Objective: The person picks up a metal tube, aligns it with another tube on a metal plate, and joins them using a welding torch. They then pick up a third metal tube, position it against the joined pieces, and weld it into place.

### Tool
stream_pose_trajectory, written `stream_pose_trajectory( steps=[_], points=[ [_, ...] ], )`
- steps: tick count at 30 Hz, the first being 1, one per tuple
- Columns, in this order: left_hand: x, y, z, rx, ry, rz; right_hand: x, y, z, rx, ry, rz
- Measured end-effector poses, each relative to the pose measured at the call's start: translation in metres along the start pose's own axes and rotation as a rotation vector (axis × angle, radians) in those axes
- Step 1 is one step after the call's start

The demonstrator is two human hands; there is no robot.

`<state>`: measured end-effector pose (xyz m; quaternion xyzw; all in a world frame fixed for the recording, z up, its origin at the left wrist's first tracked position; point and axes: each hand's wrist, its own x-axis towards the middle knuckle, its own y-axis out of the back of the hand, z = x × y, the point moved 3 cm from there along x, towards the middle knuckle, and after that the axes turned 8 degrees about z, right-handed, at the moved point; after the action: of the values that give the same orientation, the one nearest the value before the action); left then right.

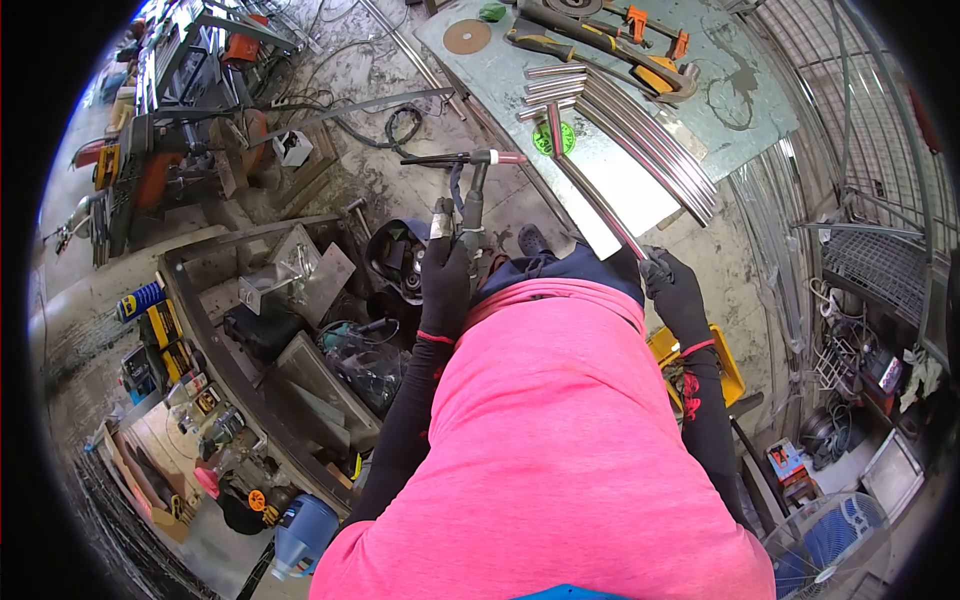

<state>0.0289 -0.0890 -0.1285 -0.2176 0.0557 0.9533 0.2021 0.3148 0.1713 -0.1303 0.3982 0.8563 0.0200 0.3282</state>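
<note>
My left hand (447, 275), in a black glove, is wrapped round the handle of a welding torch (477, 195). The torch head has a white ring and a reddish nozzle pointing right, beside the table edge. In my gloved right hand (675, 285) is one end of a bent metal tube (605, 212). Its far, angled end lies over a green round sticker (556, 138) on the table. Next to it, several similar bent tubes (640, 130) lie side by side, partly over a white sheet (610, 190).
On the metal table (745, 130) are a hammer (672, 82), orange clamps (636, 22) and a round disc (467, 37). Cables (400, 125) lie on the floor beyond the torch. A cluttered bin (205, 300) stands left, a yellow crate (728, 365) right, a fan (835, 545) lower right.
</note>
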Motion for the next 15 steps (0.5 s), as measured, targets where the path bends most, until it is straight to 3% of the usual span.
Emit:
stream_pose_trajectory(
  steps=[3, 7, 15],
  points=[
    [0.005, 0.004, -0.003, 0.235, -0.048, 0.001, -0.001, -0.006, 0.011, -0.184, 0.212, 0.162],
    [0.013, 0.005, -0.01, 0.207, -0.123, 0.014, -0.008, -0.006, 0.012, -0.487, 0.463, 0.454],
    [-0.002, 0.005, 0.013, -0.086, 0.129, 0.192, -0.01, 0.0, 0.013, -0.602, 0.451, 0.479]
  ],
)
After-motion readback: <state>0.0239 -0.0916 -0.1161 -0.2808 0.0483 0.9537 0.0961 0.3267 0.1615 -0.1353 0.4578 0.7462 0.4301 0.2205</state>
